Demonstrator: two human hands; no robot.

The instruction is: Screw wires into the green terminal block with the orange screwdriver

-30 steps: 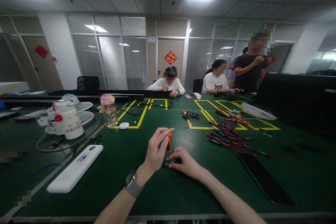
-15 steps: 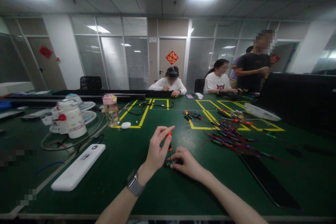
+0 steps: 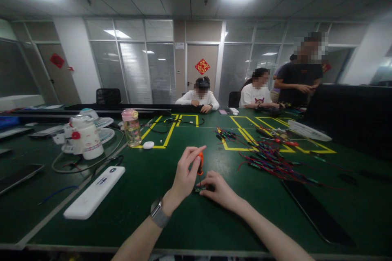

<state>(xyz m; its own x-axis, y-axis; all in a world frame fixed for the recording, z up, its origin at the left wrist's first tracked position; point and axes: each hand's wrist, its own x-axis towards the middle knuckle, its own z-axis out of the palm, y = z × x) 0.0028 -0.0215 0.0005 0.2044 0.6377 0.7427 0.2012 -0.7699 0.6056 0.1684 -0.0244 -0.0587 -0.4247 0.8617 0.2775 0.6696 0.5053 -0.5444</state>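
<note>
My left hand point(image 3: 189, 169), with a watch on its wrist, grips an orange-and-black screwdriver point(image 3: 201, 164) between thumb and fingers, the index finger pointing out over its top. The screwdriver stands nearly upright, its thin shaft reaching down to a small green circuit board point(image 3: 199, 190) on the table. My right hand point(image 3: 217, 187) pinches the board's right side, thumb in front and fingers behind. Part of the board is hidden by the hands, and the screwdriver's exact tip contact is too small to make out.
Red and blue wires with small boards point(image 3: 272, 157) lie in a heap to the right, beyond a black tablet-like slab point(image 3: 315, 212). At left are a white power bank point(image 3: 94, 193), a pink-lidded bottle point(image 3: 131, 128) and a white jug point(image 3: 88, 138). Several people are across the table.
The whole view has shifted slightly to the right. More of the screwdriver's orange handle now shows beside my left fingers. My right hand stays at the board.
</note>
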